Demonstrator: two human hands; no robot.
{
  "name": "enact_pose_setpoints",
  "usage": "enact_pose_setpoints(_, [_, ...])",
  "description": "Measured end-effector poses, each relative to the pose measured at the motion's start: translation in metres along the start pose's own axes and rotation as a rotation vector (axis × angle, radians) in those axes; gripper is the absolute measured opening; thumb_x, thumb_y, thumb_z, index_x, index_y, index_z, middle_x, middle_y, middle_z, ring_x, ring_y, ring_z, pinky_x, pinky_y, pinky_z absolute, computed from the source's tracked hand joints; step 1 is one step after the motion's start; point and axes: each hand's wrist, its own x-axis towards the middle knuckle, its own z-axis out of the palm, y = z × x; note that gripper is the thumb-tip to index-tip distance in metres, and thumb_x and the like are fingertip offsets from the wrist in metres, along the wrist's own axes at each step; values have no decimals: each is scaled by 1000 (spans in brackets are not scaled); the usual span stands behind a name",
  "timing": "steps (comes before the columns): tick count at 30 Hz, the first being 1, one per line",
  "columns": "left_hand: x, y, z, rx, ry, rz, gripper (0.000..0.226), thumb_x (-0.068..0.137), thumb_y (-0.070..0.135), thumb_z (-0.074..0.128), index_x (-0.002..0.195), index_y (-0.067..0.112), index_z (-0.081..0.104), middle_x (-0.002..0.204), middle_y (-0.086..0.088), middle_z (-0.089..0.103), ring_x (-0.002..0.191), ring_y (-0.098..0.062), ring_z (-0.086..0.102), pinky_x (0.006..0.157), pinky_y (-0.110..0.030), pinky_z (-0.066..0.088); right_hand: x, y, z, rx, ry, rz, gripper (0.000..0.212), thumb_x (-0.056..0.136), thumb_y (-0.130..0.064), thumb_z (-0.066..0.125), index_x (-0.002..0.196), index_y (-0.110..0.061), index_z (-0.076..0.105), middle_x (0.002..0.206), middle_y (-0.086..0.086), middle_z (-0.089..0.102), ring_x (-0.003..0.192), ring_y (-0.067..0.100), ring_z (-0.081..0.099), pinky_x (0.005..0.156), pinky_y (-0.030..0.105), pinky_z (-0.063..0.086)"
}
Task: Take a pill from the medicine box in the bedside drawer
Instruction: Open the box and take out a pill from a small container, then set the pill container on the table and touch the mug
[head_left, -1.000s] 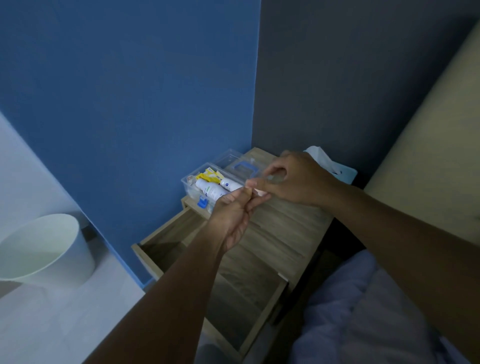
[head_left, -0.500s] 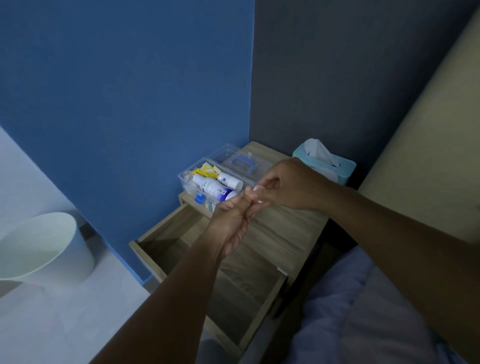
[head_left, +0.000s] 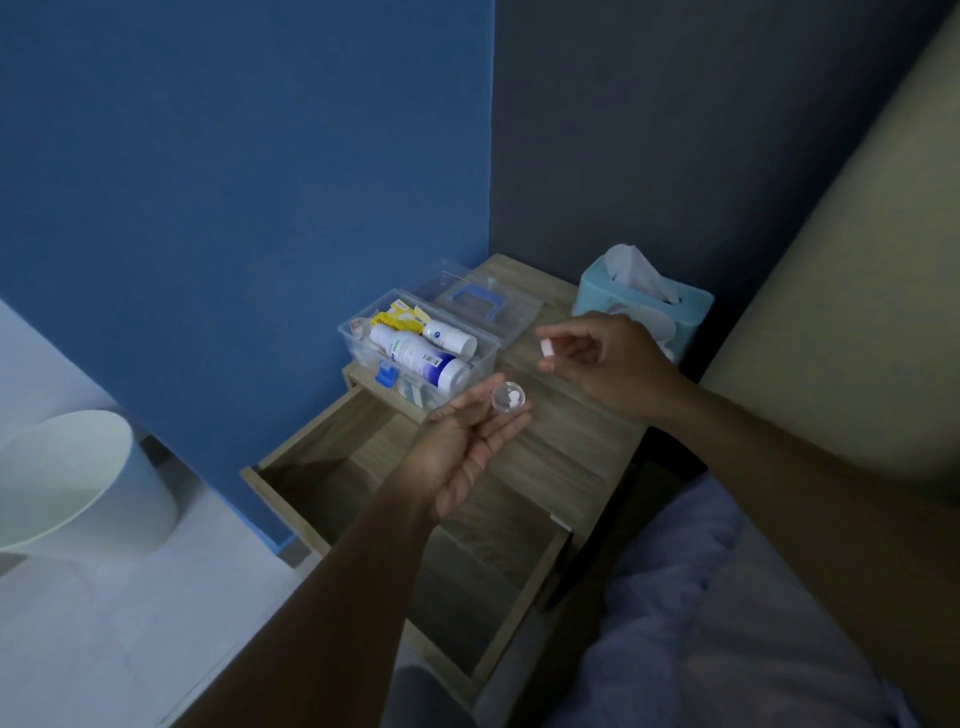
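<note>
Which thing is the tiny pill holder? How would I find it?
Find the wooden bedside table with the clear medicine box on it. In front of the box, the left hand holds a tiny round clear container at its fingertips. Unlike the big white bottles, it is see-through, with little white pills inside.

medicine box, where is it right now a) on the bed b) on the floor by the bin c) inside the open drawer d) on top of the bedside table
d: the medicine box stands open on the bedside table, above the pulled-out drawer, next to its lid.
</note>
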Motion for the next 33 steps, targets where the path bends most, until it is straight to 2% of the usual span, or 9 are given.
enact_pose_setpoints(5, [16, -17, -11, 67, 14, 68, 50, 85, 4, 67, 132, -4, 52, 121, -20, 68, 114, -28, 66, 90, -30, 56, -15, 48, 22, 86, 124, 177, 39, 71, -20, 88, 107, -19, 72, 88, -12, 69, 78, -2, 65, 72, 9, 52])
enact_pose_setpoints(9, [33, -33, -24, 446, 129, 178, 47, 80, 7, 76, 125, 6, 63, 112, -1, 74, 110, -14, 67, 95, -29, 53, -26, 78, 44, 161, 211, 281, 35, 65, -10, 90, 93, -19, 70, 83, -3, 72, 75, 9, 71, 73, 21, 58])
enact_pose_setpoints(13, [54, -43, -35, 748, 161, 264, 38, 77, 9, 80, 113, 12, 70, 86, 25, 74, 85, 10, 69, 70, -11, 54, -34, 105, 67, 126, 282, 372, 29, 62, -22, 89, 81, -20, 68, 76, -4, 75, 68, 4, 71, 62, 14, 56])
enact_pose_setpoints(18, [85, -52, -40, 980, 139, 304, 29, 81, 13, 76, 107, 21, 67, 99, 11, 72, 92, 2, 68, 85, -26, 57, -43, 132, 83, 32, 396, 419, 22, 65, -34, 82, 78, -20, 70, 72, -10, 73, 67, 1, 68, 63, 23, 58])
enact_pose_setpoints(21, [103, -56, -40, 1262, 94, 381, 28, 86, 26, 70, 113, 21, 66, 108, 8, 70, 98, -2, 65, 88, -26, 55, -45, 150, 87, -38, 420, 438, 25, 70, -41, 81, 88, -24, 74, 84, -12, 74, 77, 0, 68, 66, 16, 51])
enact_pose_setpoints(24, [118, -61, -39, 1415, 73, 410, 34, 90, 32, 63, 122, 21, 63, 117, 5, 67, 104, -5, 62, 91, -28, 51, -49, 167, 93, -42, 446, 428, 30, 76, -49, 74, 97, -27, 74, 95, -16, 74, 93, 0, 67, 78, 18, 52])
enact_pose_setpoints(27, [128, -67, -39, 1493, 80, 429, 36, 92, 37, 60, 125, 23, 59, 121, 6, 65, 103, -2, 56, 88, -22, 44, -57, 179, 103, 2, 461, 363, 27, 82, -47, 72, 104, -31, 71, 116, -13, 71, 118, 6, 62, 100, 35, 51])
enact_pose_setpoints(29, [134, -71, -41, 1570, 93, 469, 38, 92, 39, 59, 127, 24, 59, 123, 6, 64, 107, -4, 55, 94, -23, 41, -59, 183, 110, 12, 503, 340, 27, 84, -45, 72, 107, -32, 68, 120, -10, 70, 124, 13, 59, 103, 43, 48])
enact_pose_setpoints(33, [145, -81, -47, 1706, 121, 512, 47, 90, 46, 57, 132, 25, 55, 142, -1, 54, 136, -18, 41, 110, -29, 16, -60, 186, 113, 55, 515, 361, 40, 80, -34, 77, 117, -32, 62, 126, -4, 67, 126, 13, 57, 105, 42, 47])
